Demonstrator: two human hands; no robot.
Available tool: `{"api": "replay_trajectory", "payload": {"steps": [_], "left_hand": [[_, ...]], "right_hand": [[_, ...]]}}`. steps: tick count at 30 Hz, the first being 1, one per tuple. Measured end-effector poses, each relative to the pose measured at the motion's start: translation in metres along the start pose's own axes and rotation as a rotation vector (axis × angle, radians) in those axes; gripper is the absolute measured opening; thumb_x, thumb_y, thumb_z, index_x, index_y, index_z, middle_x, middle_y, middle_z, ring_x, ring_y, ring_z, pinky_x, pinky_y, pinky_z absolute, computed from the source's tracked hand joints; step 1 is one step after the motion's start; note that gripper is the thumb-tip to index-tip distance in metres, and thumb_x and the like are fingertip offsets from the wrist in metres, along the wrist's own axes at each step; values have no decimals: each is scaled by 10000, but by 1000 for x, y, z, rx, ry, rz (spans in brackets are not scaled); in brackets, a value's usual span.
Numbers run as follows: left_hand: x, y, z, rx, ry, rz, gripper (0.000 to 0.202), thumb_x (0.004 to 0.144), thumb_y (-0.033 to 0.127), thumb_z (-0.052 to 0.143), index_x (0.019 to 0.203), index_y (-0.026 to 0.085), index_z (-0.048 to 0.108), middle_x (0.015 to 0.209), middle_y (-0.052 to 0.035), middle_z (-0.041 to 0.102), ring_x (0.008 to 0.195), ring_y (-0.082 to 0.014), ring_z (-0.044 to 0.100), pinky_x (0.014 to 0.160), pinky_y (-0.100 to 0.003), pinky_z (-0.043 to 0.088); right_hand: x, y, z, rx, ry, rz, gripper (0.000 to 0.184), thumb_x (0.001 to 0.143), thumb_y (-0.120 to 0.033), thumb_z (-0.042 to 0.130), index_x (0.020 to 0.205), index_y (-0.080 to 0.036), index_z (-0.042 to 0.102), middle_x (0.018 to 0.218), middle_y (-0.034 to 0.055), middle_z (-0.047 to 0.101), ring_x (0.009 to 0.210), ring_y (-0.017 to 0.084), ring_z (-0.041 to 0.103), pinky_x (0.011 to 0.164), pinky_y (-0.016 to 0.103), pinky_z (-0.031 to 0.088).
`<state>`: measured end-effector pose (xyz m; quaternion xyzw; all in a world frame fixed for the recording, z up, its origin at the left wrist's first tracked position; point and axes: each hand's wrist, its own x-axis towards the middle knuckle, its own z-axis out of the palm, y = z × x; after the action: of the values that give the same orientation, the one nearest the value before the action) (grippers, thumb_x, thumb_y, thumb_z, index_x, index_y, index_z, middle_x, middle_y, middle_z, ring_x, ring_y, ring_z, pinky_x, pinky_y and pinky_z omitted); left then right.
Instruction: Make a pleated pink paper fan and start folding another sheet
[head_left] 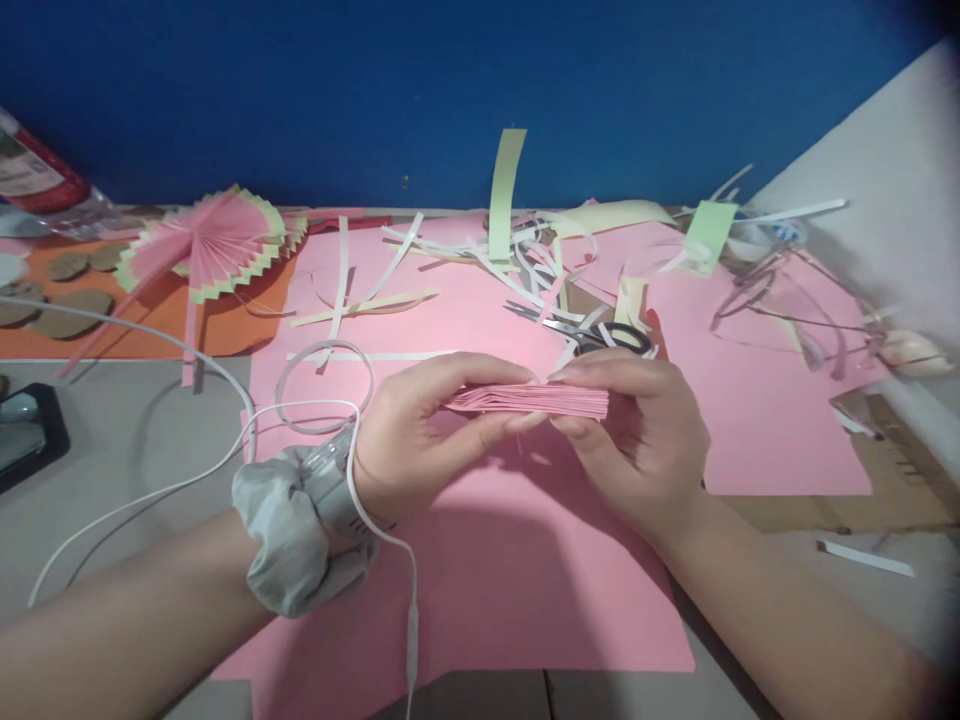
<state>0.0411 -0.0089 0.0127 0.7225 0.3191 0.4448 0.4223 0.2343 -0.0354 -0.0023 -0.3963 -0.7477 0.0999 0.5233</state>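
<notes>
My left hand (409, 430) and my right hand (652, 435) each pinch a flat, accordion-folded stack of pink paper (574, 402), thumbs and fingers narrowed on its two faces, fingertips meeting near its middle. The stack is held above the large pink paper sheets (465, 600) on the table. Just beyond it lie the black-handled metal scissors (630, 338), near the white paper strips (532, 275). At far left rests a round pleated pink paper fan (236, 240) with yellow-green zigzag edging.
</notes>
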Motion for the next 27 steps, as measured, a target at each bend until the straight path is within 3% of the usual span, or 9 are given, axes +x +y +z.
{"api": "replay_trajectory", "payload": {"steps": [9, 17, 22, 27], "left_hand": [[-1, -1, -4, 38, -58, -19, 121, 850, 283, 655, 928, 210, 711, 855, -17, 740, 759, -151, 684, 698, -233, 519], [0, 1, -3, 46, 32, -54, 149, 822, 271, 684, 959, 217, 709, 918, -25, 739, 852, -170, 682, 764, -255, 544], [0, 1, -1, -5, 11, -105, 107, 830, 272, 673, 911, 210, 706, 849, -26, 732, 746, -161, 684, 654, -239, 545], [0, 2, -1, -85, 1, -129, 63, 843, 245, 660, 884, 211, 693, 793, -9, 723, 680, -133, 672, 633, -219, 523]], "right_hand": [[5, -1, 2, 146, -37, 137, 125, 869, -273, 623, 994, -276, 629, 838, 3, 655, 743, 156, 624, 650, 304, 540], [4, -1, 2, 82, 48, 162, 130, 865, -238, 618, 992, -266, 625, 871, 5, 650, 748, 155, 626, 673, 309, 544], [4, 2, 2, 98, 52, 177, 109, 874, -237, 611, 979, -261, 630, 845, 4, 647, 698, 139, 614, 637, 288, 532], [4, 2, 4, 124, 45, 179, 114, 871, -213, 621, 982, -238, 630, 855, 4, 636, 710, 118, 604, 647, 254, 532]]}}
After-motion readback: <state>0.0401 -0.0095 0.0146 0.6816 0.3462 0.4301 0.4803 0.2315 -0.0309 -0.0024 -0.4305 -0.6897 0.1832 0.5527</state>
